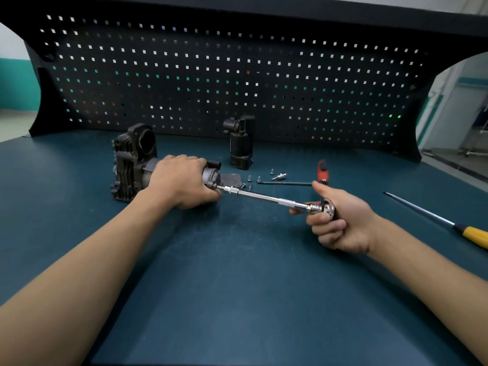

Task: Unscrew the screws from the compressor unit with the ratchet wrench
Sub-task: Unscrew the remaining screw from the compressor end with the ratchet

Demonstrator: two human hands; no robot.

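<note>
Two bare arms reach up from the bottom of the frame over a blue-green table (237, 286). The right hand (340, 220), right of the middle, has its fingers curled round the shiny round head of the ratchet wrench (264, 199), and its thumb sticks up. The long silver bar of the wrench runs up and to the left, and its tip meets the end of the compressor unit (132, 165). The left hand (184, 180), left of the middle, wraps over the grey round body of the unit and holds it on the table. The unit lies on its side with its dark ribbed block toward the left. At the right edge lies a yellow-handled screwdriver (472, 235). Just behind the wrench are a few small loose screws (249, 178) and a red-handled tool (322, 173) with a thin dark shaft. Farther back a black part (240, 146) stands upright. Behind everything, across the top, is a black board (237, 75) full of little holes
</note>
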